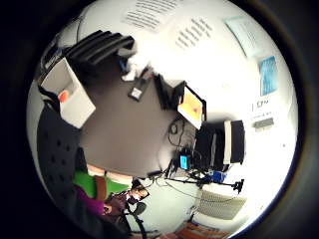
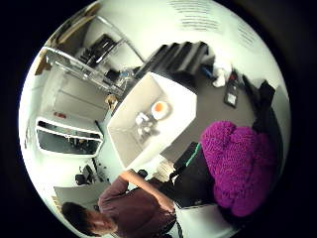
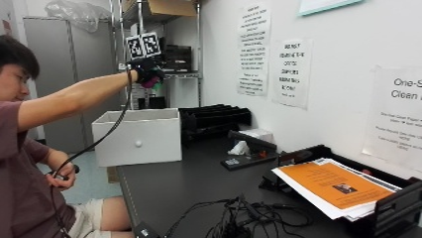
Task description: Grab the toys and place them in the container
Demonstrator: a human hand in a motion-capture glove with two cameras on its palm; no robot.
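Cables (image 3: 244, 215) sprawled along the bench's (image 3: 184, 183) near edge. Raised above the white container (image 3: 138, 136) at the far corner, the gloved right hand (image 3: 148, 72) clutched a purple plush toy (image 2: 240, 166); an orange toy (image 2: 160, 108) lay inside.

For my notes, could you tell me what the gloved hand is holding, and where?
The gloved right hand holds a purple knitted toy in its grip; which part cannot be told.
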